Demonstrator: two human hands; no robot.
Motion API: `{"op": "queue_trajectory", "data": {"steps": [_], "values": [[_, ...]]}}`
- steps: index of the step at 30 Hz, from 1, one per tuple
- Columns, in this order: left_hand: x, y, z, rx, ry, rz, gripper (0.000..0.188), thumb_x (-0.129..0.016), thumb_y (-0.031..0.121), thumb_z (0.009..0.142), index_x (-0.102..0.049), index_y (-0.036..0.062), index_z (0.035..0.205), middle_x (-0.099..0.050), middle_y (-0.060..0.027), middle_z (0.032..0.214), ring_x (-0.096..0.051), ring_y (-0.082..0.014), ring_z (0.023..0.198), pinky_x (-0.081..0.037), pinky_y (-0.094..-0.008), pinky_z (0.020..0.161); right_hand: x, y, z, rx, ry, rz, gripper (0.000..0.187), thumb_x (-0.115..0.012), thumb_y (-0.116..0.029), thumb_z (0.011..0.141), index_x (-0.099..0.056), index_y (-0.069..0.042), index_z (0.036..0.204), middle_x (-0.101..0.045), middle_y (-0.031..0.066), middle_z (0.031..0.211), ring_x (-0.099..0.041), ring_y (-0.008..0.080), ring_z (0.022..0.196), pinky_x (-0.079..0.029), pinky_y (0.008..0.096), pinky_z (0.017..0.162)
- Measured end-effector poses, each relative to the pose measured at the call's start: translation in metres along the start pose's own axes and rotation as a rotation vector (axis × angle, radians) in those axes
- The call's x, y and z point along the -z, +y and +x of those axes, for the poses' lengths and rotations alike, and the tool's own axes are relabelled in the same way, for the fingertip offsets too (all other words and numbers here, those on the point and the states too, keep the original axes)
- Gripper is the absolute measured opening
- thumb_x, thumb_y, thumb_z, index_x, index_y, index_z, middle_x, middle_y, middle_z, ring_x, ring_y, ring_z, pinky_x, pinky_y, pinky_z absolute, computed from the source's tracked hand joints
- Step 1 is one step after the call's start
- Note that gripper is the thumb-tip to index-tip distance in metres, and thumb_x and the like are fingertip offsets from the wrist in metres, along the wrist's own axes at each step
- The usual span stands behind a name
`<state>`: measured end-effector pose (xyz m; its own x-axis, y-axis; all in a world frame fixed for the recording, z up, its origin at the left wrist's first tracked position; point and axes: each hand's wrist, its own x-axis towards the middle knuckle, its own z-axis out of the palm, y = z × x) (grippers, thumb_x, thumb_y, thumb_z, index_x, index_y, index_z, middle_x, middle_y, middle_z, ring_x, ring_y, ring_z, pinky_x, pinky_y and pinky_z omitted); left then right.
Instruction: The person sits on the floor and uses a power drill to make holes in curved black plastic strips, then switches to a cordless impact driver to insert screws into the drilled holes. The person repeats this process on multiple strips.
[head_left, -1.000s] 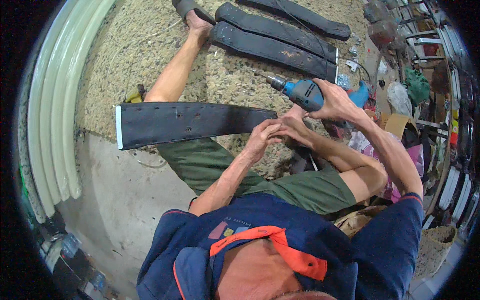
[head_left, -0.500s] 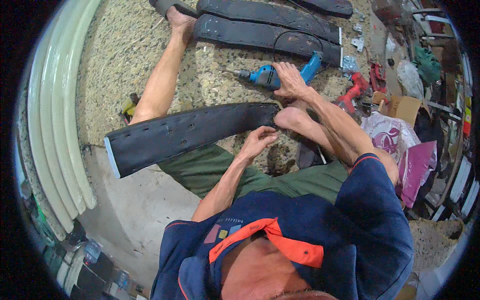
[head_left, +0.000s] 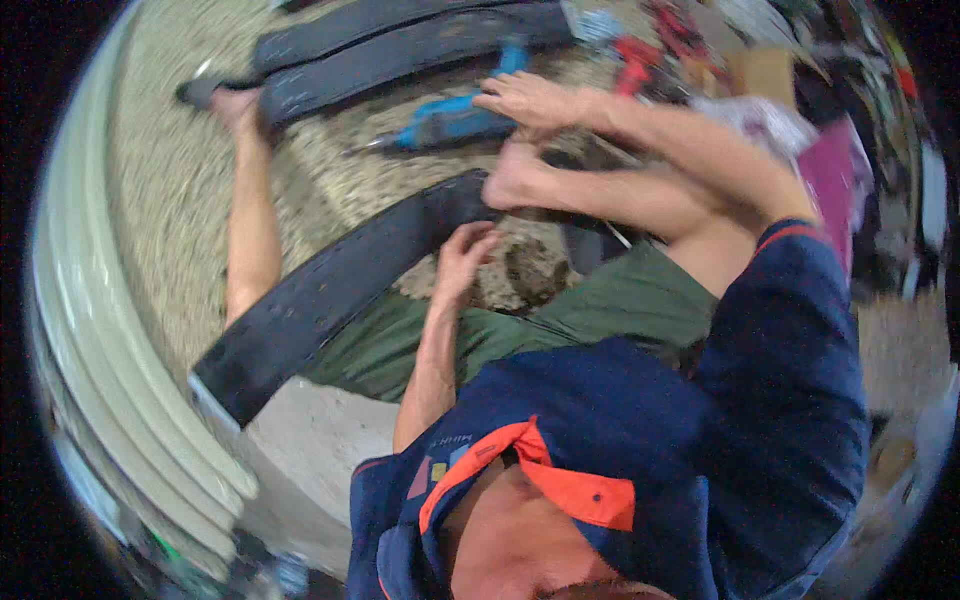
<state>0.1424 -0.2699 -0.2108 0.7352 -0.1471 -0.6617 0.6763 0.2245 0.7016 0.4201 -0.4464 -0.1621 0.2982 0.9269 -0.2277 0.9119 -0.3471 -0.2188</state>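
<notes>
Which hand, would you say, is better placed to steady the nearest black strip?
Probably the left hand: it looks empty and is close to the nearest black strip, while the right hand is farther off, at the blue drill.

Blur softens the slim blue power drill (head_left: 445, 125); the outline of its bit is indistinct. The bare right grip (head_left: 535, 102) overlaps the rear of the drill body; contact between them cannot be confirmed. The fingertips of the bare left grip (head_left: 466, 258) are smeared. Surface marks on the long black padded strip (head_left: 345, 270) across the lap cannot be resolved. The top edge cuts off the farther black padded strip (head_left: 340, 32) and the pale translucent tubes (head_left: 85, 250). The red tool (head_left: 636, 62) is too blurred to identify.
</notes>
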Motion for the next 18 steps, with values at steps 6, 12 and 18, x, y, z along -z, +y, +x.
{"op": "queue_trajectory", "data": {"steps": [6, 12, 18], "values": [[-0.015, -0.002, -0.002, 0.066, -0.035, 0.182, 0.036, -0.063, 0.023, 0.098, -0.061, 0.0040, 0.128, -0.072, -0.0066, 0.116, -0.066, -0.0168, 0.103, -0.052, -0.0336, 0.085, 0.153, 0.012, -0.176, -0.545, -0.346, 0.379, 0.034, -0.074, -0.023, 0.081, -0.069, 0.001, 0.105, -0.072, 0.0191, 0.096, -0.070, 0.0340, 0.091, -0.055, 0.0430, 0.081], [-0.042, -0.010, 0.008, 0.106, -0.279, 0.374, 0.035, -0.059, 0.022, 0.102, -0.058, 0.0001, 0.129, -0.069, -0.0120, 0.118, -0.068, -0.0234, 0.106, -0.055, -0.0391, 0.089, 0.085, -0.101, -0.314, -0.811, 0.001, 0.643, 0.030, -0.068, -0.014, 0.089, -0.067, -0.001, 0.116, -0.074, 0.0178, 0.102, -0.070, 0.0332, 0.094, -0.054, 0.0432, 0.085], [-0.077, 0.016, 0.041, 0.087, -0.377, 0.385, 0.036, -0.058, 0.023, 0.102, -0.057, 0.0002, 0.130, -0.068, -0.0126, 0.120, -0.067, -0.0245, 0.108, -0.055, -0.0401, 0.090, -0.022, -0.197, -0.344, -1.364, 0.809, 0.801, 0.017, -0.064, -0.011, 0.091, -0.067, 0.000, 0.104, -0.071, 0.0171, 0.091, -0.069, 0.0303, 0.083, -0.054, 0.0409, 0.077]]}}
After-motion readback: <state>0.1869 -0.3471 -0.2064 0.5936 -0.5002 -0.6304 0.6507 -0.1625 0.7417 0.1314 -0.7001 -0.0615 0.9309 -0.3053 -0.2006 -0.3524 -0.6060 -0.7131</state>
